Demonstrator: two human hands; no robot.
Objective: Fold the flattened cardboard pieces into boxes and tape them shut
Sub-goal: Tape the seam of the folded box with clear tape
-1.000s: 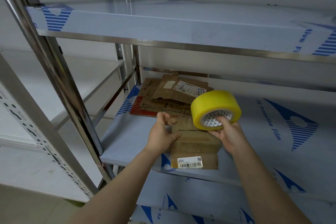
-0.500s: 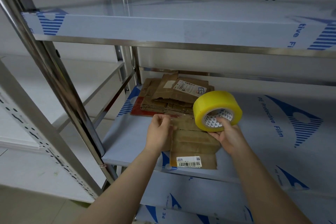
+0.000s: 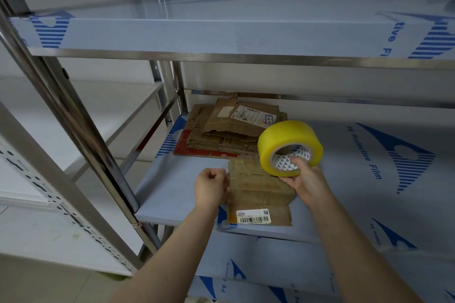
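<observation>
A small brown cardboard box (image 3: 258, 194) with a barcode label lies near the front edge of the middle shelf (image 3: 177, 179). My right hand (image 3: 305, 179) holds a yellow tape roll (image 3: 290, 147) over the box's far right corner, thumb inside the core. My left hand (image 3: 211, 187) is at the box's left edge with its fingers curled in a pinch, apparently on the tape's free end; the clear strip itself is barely visible. A stack of flattened cardboard pieces (image 3: 229, 130) lies behind the box at the shelf's back left.
The shelf is steel, covered in blue protective film, with an upper shelf (image 3: 221, 32) close overhead. Slanting steel posts (image 3: 81, 130) stand at the left. A white rack (image 3: 73, 118) stands further left. Bare shelf surface stretches to the right of the box.
My left hand has come off the box top, curled into a pinch and moved left to the box's left edge. The roll has stayed over the box's right corner.
</observation>
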